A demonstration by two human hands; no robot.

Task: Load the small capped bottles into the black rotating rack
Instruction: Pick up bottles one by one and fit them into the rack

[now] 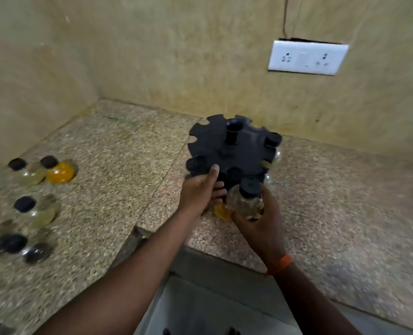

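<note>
Fingers of the right hand (261, 222) are wrapping round a clear bottle (245, 203) with a black cap, holding it upright just beside the near rim of the black rack (225, 147), which is standing on the granite counter (133, 151) near the far corner. The left hand (198, 189) is gripping the rack's near-left rim, thumb lying on top, fingers curling underneath. Several capped bottles (273, 139) are sitting in its slots. Some loose bottles (35, 176) are sitting well apart at the left.
</note>
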